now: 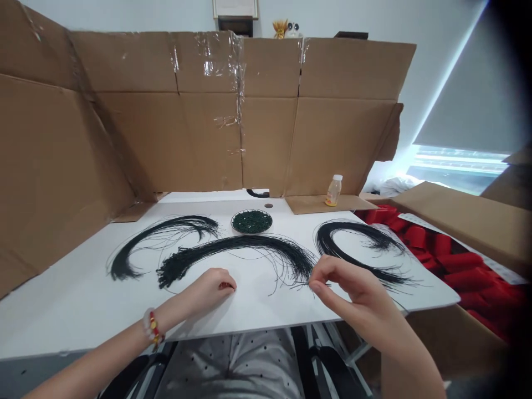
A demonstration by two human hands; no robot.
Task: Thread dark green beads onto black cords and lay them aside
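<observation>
My left hand rests low over the white table with its fingers curled in a pinch. Whatever lies between those fingertips, if anything, is too small to make out. My right hand is closed at thumb and forefinger, right by the loose tips of the middle bundle of thin dark strands. I cannot tell whether a strand is between these fingers. This bundle curves across the table, and its left end carries thicker dark tips. Behind it stands a round bowl filled with small dark green pieces.
More dark strands lie in a left bundle and a curled right bundle. Cardboard walls enclose the back and left. A small bottle stands on a cardboard flap. Right of the table, a box holds red rolls.
</observation>
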